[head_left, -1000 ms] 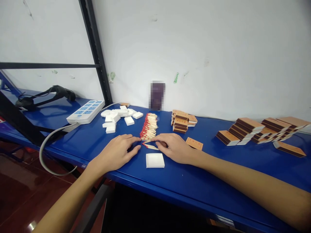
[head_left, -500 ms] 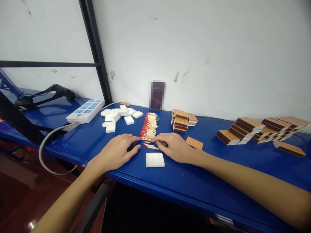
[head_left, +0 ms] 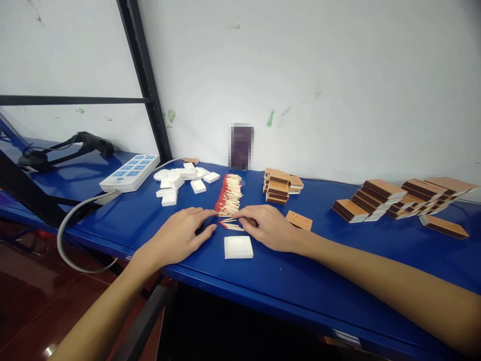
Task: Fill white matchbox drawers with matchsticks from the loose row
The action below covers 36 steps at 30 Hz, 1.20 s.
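Observation:
A long pile of red-headed matches [head_left: 229,194] lies on the blue table, with a small separate group of matches [head_left: 232,226] just in front of it. My left hand [head_left: 184,233] rests palm down to the left, its thumb and index finger apart and the index tip at the red heads. From the right, the index finger of my right hand [head_left: 265,226] touches the wooden ends of the nearest matches. Its thumb is apart from that finger, and the other fingers are curled and partly hidden. A white matchbox tray [head_left: 238,247] lies in front of the small group.
Several white trays [head_left: 175,181] are heaped at the left, near a power strip [head_left: 131,173] with a looped cable. Matchboxes [head_left: 278,186] are stacked behind my right hand, one matchbox [head_left: 299,219] lies beside it, and more stacked matchboxes [head_left: 381,193] stand farther right.
The whole view has shifted slightly. My right index fingertip has moved a little toward the main pile; the left hand stays in place by the match heads.

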Each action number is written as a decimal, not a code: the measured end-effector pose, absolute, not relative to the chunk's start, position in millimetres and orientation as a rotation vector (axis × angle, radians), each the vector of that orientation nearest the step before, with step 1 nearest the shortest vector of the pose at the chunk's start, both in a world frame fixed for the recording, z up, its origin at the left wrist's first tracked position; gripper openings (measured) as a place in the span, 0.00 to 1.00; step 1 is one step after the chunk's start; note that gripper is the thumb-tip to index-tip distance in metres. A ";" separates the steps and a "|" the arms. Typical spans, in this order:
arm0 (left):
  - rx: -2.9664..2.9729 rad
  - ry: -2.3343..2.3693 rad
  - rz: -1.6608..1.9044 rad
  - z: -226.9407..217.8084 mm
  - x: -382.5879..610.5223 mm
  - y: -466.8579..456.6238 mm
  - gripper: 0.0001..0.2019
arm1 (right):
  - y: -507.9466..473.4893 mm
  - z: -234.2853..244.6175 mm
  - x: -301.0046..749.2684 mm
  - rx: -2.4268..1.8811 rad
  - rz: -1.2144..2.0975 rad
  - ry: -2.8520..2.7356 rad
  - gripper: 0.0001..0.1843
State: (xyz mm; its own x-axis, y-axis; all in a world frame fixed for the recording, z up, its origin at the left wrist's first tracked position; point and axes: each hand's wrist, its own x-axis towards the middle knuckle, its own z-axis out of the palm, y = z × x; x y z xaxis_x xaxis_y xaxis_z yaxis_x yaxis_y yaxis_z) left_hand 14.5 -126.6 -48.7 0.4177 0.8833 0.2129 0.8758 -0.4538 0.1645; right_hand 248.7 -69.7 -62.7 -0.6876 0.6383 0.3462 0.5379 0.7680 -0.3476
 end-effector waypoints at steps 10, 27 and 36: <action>2.648 1.621 0.393 -52.1 11.6 -124.3 0.22 | -67.6 -66.0 249.4 -0.826 0.329 -2.507 0.14; 2.673 1.579 0.387 -50.3 13.3 -123.5 0.22 | -64.9 -61.8 246.0 -1.011 0.386 -2.314 0.02; 2.686 1.453 0.391 -47.6 14.0 -125.6 0.18 | -62.3 -63.9 245.8 -1.025 0.394 -2.319 0.02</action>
